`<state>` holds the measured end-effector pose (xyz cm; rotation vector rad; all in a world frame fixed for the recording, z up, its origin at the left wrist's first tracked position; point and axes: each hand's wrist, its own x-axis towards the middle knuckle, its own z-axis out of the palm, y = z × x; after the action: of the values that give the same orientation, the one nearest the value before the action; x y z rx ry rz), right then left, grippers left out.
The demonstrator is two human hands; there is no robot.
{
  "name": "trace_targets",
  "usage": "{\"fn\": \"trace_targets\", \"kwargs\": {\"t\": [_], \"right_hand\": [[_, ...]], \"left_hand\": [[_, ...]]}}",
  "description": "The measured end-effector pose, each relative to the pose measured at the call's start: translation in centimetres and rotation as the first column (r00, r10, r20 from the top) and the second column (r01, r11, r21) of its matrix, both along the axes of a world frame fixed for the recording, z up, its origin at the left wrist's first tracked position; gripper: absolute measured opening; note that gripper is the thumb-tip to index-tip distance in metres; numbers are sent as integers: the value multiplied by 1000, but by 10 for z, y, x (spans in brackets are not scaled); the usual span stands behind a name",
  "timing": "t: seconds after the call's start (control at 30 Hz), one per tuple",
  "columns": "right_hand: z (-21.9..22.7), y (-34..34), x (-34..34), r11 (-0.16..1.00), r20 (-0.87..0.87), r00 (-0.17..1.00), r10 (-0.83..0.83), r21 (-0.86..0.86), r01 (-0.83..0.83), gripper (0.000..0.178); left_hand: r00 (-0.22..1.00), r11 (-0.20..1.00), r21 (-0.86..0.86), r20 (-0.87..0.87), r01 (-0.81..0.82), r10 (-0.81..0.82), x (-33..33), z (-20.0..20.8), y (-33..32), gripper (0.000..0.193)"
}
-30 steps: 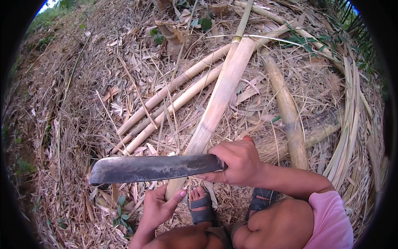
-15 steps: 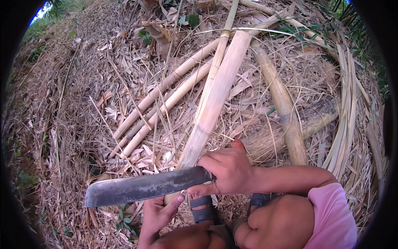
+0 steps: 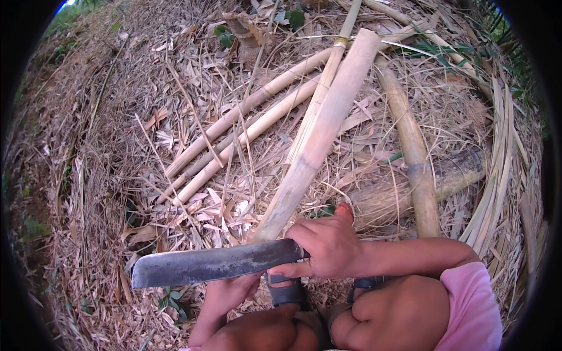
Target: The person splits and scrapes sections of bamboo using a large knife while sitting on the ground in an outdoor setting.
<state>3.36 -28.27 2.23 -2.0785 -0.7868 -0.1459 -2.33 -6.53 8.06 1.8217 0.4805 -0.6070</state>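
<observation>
My right hand is closed round the handle of a machete, its broad dark blade pointing left and lying across the near end of a wide split bamboo piece. That piece slants away up and to the right, pale at its far end. Under the blade my left hand is wrapped about the bamboo's near end; the blade hides part of its fingers and the exact contact.
Several thin bamboo poles lie left of the split piece. At the right a thick bamboo pole rests across a weathered log, beside a bundle of long strips. A cut stump stands far off among dry leaves.
The view has shifted slightly, so most things sit a little further right. My left thumb, seen before on the bamboo's near end, is now mostly hidden. Both grips look the same.
</observation>
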Motion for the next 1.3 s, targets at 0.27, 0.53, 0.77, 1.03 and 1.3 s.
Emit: {"fn": "trace_targets", "kwargs": {"t": [0.27, 0.53, 0.77, 1.03, 1.3], "right_hand": [[3, 2, 0, 997, -109, 991, 72, 2, -72, 56], [7, 3, 2, 999, -102, 994, 38, -35, -42, 55], [5, 3, 4, 998, -100, 995, 16, -51, -21, 55], [-2, 1, 6, 998, -101, 994, -49, -32, 46, 57], [9, -2, 12, 975, -83, 990, -115, -200, 96, 57]], "left_hand": [[998, 981, -196, -65, -7, -5, 1, -10, 1, 7], [996, 973, -224, -79, -60, 43, 0, -11, -2, 11], [999, 964, -264, -30, -29, 22, 2, -15, -2, 16], [998, 956, -292, -56, -20, 4, 5, -14, -4, 25], [992, 962, -268, -128, -51, 17, 9, -7, -6, 24]]}}
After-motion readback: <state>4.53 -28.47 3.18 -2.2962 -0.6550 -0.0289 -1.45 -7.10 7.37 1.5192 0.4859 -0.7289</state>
